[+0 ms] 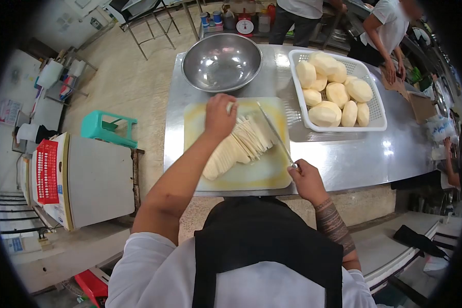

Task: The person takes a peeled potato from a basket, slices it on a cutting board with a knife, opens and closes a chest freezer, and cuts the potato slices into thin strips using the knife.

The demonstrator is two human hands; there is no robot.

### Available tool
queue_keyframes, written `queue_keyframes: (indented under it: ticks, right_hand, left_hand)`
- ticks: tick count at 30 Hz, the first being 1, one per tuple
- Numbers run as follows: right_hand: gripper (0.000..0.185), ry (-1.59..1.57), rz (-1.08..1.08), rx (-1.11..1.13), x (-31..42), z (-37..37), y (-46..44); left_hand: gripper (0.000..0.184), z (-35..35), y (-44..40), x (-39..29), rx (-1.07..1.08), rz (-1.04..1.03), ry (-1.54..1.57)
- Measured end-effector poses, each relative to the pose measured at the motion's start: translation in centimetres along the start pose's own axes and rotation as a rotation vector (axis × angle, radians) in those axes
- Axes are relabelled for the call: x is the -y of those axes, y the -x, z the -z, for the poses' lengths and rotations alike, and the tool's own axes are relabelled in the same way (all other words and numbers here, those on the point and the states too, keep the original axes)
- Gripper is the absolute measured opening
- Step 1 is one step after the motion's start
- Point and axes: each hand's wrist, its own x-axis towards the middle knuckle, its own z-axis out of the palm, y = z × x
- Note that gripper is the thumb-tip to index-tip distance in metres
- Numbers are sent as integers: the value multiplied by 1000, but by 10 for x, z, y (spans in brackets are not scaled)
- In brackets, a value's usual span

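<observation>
My right hand [308,180] is wrapped round the handle of a knife [275,131], its blade slanting up and left over the cutting board [280,177]. Left of the blade lies a pale, peeled vegetable cut into thin slices and strips [236,149]; its exact kind is unclear. My left hand [222,117] is over the board's upper part, at the top of the cut pile. Its fingers are curled together, and a small pale bit shows by the fingertips, too little to name. The palm side is hidden.
A large steel bowl [222,64] stands beyond the board. To the right, a white plastic basket [339,129] holds several whole peeled vegetables [338,95]. All rest on a steel table [354,159]. Other people [382,31] stand across the table; a green stool [108,128] is at left.
</observation>
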Motion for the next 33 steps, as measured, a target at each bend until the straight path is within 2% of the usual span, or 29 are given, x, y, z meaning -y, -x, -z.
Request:
queue_keyframes:
  ticks: [4, 8, 11, 15, 18, 21, 24, 28, 31, 32, 33]
  right_hand:
    - [32, -70, -79, 12, -22, 5, -7]
    - [32, -130, -98, 20, -40, -13, -7]
    - [32, -140, -90, 5, -30, -20, -3]
    - [32, -116, -86, -2, -23, -22, 1]
    - [31, -95, -64, -24, -26, -23, 1]
    - [31, -112, -74, -30, -28, -23, 1]
    - [31, -97, -77, -41, -29, -27, 2]
    - [32, -125, -131, -27, -23, -26, 4]
    - [32, -135, -164, -3, -19, -22, 3]
    - [32, -95, -173, 2, -22, -21, 1]
    - [33, -55, -180, 8, -27, -20, -1]
  left_hand:
    - [22, 44, 3, 6, 380, 452, -47]
    - [30, 28, 33, 8, 508, 234, -129]
    - [34, 10, 47, 0, 468, 221, -204]
    - [20, 14, 35, 2, 403, 257, -236]
    - [15, 39, 19, 10, 308, 143, -258]
    - [15, 76, -2, -10, 289, 76, -93]
    - [14, 102, -14, -51, 277, -90, -17]
    - [13, 98, -19, -76, 263, -217, 135]
    - [13, 76, -16, -73, 344, -283, 126]
    - [14, 66, -15, -63, 464, -271, 21]
    - [17, 49, -11, -45, 476, -270, 1]
